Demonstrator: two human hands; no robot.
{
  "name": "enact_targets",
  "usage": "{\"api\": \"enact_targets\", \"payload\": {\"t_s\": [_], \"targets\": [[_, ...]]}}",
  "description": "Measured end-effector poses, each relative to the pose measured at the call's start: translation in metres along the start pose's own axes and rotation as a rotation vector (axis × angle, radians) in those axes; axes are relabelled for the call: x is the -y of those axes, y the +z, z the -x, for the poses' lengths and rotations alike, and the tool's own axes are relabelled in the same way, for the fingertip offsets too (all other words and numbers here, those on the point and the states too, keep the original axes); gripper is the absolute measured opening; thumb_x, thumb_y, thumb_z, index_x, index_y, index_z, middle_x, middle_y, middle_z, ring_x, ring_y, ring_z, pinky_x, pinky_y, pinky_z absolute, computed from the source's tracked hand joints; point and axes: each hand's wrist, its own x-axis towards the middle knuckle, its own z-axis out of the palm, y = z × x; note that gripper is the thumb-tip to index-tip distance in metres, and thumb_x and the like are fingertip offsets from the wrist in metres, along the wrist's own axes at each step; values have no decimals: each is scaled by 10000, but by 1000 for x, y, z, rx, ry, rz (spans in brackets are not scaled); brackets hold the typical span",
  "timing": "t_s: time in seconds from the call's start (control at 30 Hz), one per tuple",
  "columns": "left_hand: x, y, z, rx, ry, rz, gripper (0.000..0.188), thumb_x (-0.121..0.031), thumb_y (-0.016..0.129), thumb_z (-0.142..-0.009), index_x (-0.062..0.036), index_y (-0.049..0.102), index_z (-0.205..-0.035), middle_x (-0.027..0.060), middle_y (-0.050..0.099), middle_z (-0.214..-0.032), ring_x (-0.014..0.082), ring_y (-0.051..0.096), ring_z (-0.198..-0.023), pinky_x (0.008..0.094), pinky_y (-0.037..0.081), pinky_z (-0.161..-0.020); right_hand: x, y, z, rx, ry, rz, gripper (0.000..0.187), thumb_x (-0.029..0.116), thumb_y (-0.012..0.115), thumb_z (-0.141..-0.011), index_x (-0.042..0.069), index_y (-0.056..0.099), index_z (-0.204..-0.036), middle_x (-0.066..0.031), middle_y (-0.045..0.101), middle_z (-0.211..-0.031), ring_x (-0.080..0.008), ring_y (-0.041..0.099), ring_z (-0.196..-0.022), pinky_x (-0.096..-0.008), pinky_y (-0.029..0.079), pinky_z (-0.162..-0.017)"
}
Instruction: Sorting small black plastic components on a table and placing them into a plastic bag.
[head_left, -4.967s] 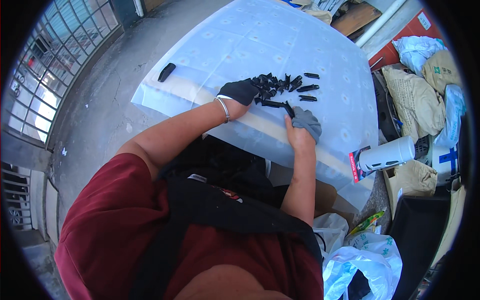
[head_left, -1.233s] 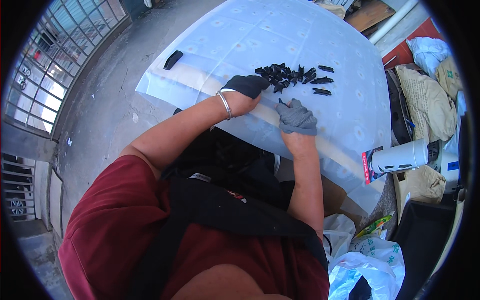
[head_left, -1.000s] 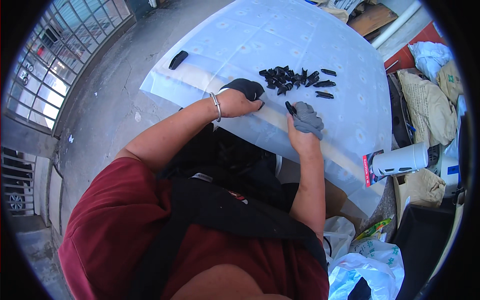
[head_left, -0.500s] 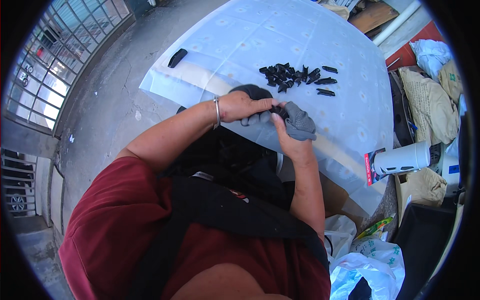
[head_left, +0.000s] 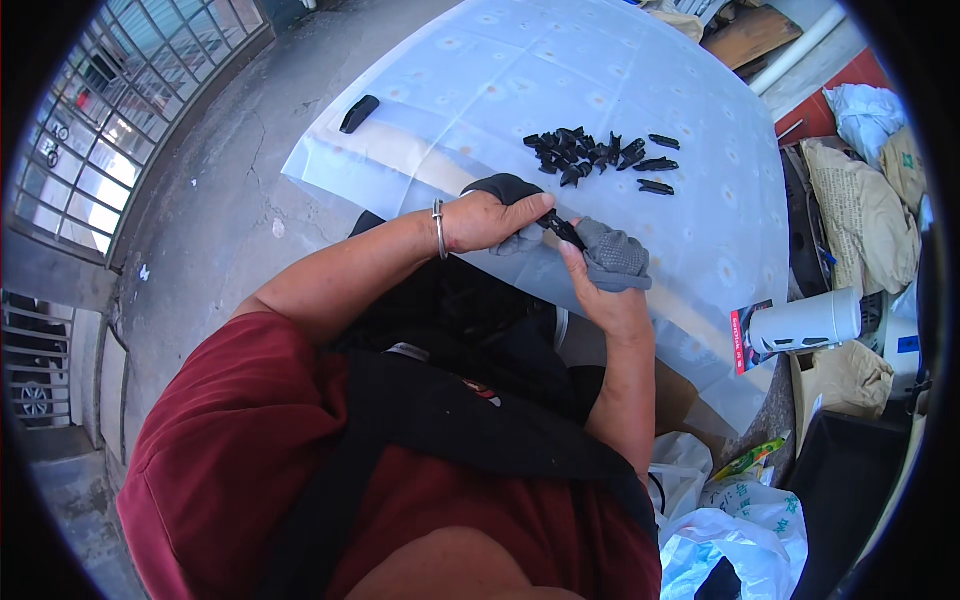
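Note:
Both hands wear grey and black gloves that leave the thumbs bare. Between them, over the near edge of the table, is a small black plastic piece (head_left: 563,230). My left hand (head_left: 500,217) pinches its left end under the thumb. At its other end, my right hand (head_left: 608,262) is closed round it with the thumb alongside. Just beyond the hands lies a pile of black plastic parts (head_left: 572,152). Several longer black pieces, such as this slim one (head_left: 656,187), lie apart to the pile's right. A bigger black block (head_left: 360,114) rests near the table's left edge.
A pale flowered plastic cloth (head_left: 480,85) covers the table. By its right edge is a white cylinder (head_left: 805,320) with a red and black card. Brown paper sacks (head_left: 848,215), plastic bags (head_left: 745,530) and a black tray (head_left: 850,480) crowd the right side. A barred gate (head_left: 130,110) stands left.
My right hand has shifted slightly right, away from the left, and more of the black piece shows between them. The view has shifted a little.

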Motion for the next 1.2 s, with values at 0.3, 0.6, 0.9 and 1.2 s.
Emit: {"api": "enact_targets", "payload": {"t_s": [0.3,0.6,0.9,1.2], "targets": [[-6,19,-5,-142,306,-301,358,-239,362,-907,7,515,-696,170,535,-583,365,509,-561,387,431,-580,20,24,2,-94,1,364,234,220,571,-774,43,576,-927,-134,580,-797,-324,547,-730,-421,425,-656],[-16,-16,0,172,134,-873,419,-402,439,-850,-14,578,-781,193,578,-734,363,560,-725,416,447,-671,-42,-1,-14,144,370,294,362,376,441,-847,103,566,-1049,-152,596,-922,-310,565,-874,-411,434,-760],[12,21,-86,-131,308,-1067,214,-186,490,-783,-72,589,-935,136,605,-868,294,594,-777,395,470,-679,-91,11,-36,76,496,604,336,349,467,-835,89,554,-1029,-152,601,-907,-313,569,-863,-408,446,-739],[19,-8,-69,-142,166,-833,224,-180,489,-780,-40,567,-936,182,594,-849,337,573,-754,407,454,-696,-71,0,-16,98,482,408,192,249,532,-795,92,577,-896,-132,596,-818,-308,577,-784,-412,446,-685]]}}
